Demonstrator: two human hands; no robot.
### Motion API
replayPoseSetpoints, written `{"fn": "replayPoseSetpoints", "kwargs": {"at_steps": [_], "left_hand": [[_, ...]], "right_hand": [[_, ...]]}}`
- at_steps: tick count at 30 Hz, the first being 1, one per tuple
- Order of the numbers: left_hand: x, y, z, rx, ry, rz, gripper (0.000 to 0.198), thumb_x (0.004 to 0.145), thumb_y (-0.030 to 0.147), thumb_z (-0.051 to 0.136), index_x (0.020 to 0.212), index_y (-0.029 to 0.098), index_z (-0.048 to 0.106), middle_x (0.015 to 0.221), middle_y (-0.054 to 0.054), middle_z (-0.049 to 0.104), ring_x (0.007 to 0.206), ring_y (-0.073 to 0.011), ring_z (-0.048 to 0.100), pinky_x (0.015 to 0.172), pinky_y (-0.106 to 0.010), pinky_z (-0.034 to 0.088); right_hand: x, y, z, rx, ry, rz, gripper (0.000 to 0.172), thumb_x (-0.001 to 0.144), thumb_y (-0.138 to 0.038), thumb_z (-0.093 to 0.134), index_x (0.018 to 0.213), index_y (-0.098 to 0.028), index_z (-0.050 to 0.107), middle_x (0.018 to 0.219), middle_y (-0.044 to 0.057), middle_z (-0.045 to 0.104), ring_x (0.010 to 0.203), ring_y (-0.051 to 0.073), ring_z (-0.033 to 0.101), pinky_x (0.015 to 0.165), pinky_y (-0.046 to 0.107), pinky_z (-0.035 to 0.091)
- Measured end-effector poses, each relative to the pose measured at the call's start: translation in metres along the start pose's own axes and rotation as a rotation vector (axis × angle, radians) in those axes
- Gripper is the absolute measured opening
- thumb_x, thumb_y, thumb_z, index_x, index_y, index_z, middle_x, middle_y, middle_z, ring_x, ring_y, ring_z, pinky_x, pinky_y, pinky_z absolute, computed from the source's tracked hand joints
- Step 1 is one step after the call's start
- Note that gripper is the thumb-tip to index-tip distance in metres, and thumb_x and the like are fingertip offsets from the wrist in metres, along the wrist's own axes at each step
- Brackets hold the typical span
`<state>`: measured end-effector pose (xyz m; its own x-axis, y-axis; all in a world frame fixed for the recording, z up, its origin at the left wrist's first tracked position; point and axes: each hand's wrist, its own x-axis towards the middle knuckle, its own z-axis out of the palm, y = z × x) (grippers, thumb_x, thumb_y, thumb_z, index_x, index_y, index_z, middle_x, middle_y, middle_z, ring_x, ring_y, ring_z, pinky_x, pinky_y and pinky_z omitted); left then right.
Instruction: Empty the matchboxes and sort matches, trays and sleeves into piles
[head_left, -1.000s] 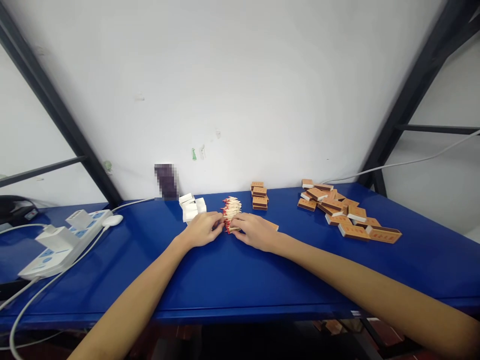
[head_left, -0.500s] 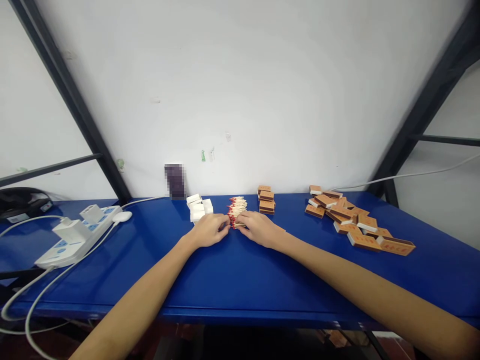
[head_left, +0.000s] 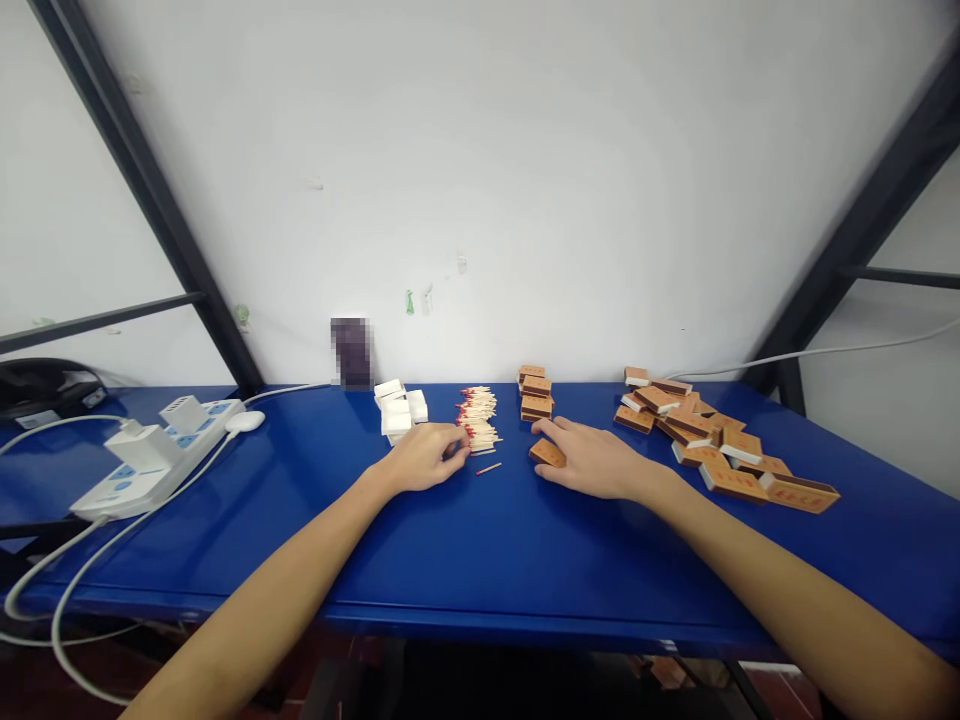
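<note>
The box point(head_left: 547, 453) lies on the desk point(head_left: 480, 550) at the right hand point(head_left: 596, 460), directly left of its palm and between thumb and fingers, well apart from the left hand point(head_left: 424, 458). The right hand is spread around it; whether it grips, I cannot tell. The box's long axis seems to run crosswise, slanting, its visible end pointing left toward the matches point(head_left: 480, 412); the other end is hidden.

The left hand is curled, fingertips beside the red match heads; whether it pinches any, I cannot tell. The matches lie crosswise, heads left, in a row stretching toward the wall point(head_left: 480, 180). One loose match point(head_left: 489, 468) lies nearer the left hand, head left.
</note>
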<state>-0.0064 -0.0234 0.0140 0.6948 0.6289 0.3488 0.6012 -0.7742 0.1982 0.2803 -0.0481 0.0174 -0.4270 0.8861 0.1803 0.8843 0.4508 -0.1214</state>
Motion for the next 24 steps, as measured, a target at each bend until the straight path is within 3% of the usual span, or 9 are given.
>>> {"fn": "replayPoseSetpoints", "kwargs": {"at_steps": [3,7,13,21,24], "left_hand": [[0.003,0.007,0.002,-0.001,0.005,-0.024,0.025,0.093,0.035,0.053,0.075,0.018,0.055,0.065,0.002,0.054,0.059,-0.0128,0.048,0.059,-0.026,0.032],[0.014,0.017,0.009,0.066,0.012,-0.023,0.038,0.085,0.051,0.064,0.070,0.019,0.048,0.066,0.002,0.054,0.063,-0.0150,0.049,0.059,-0.026,0.029],[0.021,0.014,0.016,0.165,0.052,-0.010,0.029,0.088,0.038,0.063,0.072,0.019,0.049,0.074,-0.001,0.059,0.071,-0.0177,0.054,0.062,-0.028,0.032],[0.014,0.009,0.015,0.120,0.101,0.028,0.024,0.094,0.037,0.057,0.078,0.018,0.056,0.075,0.000,0.060,0.071,-0.0167,0.056,0.064,-0.028,0.037],[0.010,0.014,0.013,0.042,0.113,0.030,0.019,0.094,0.037,0.056,0.100,0.019,0.060,0.086,-0.002,0.064,0.076,-0.0175,0.059,0.070,-0.029,0.045]], "right_hand": [[-0.001,0.005,0.001,0.081,-0.065,-0.040,0.043,0.087,-0.032,0.054,0.128,-0.020,0.054,0.127,0.013,0.063,0.111,0.032,0.063,0.092,0.045,0.049],[0.005,0.007,0.008,0.203,-0.023,-0.129,0.047,0.085,-0.028,0.055,0.131,-0.019,0.052,0.135,0.013,0.059,0.122,0.030,0.058,0.101,0.044,0.046],[0.009,0.002,0.017,0.344,0.129,-0.229,0.047,0.083,-0.023,0.059,0.130,-0.018,0.054,0.132,0.013,0.060,0.123,0.028,0.056,0.104,0.045,0.044],[0.011,-0.002,0.021,0.396,0.229,-0.245,0.041,0.081,-0.022,0.064,0.122,-0.020,0.060,0.117,0.011,0.062,0.106,0.025,0.061,0.093,0.042,0.050],[0.011,-0.003,0.022,0.414,0.271,-0.274,0.038,0.080,-0.018,0.063,0.117,-0.020,0.061,0.110,0.009,0.062,0.098,0.022,0.062,0.087,0.038,0.051]]}}
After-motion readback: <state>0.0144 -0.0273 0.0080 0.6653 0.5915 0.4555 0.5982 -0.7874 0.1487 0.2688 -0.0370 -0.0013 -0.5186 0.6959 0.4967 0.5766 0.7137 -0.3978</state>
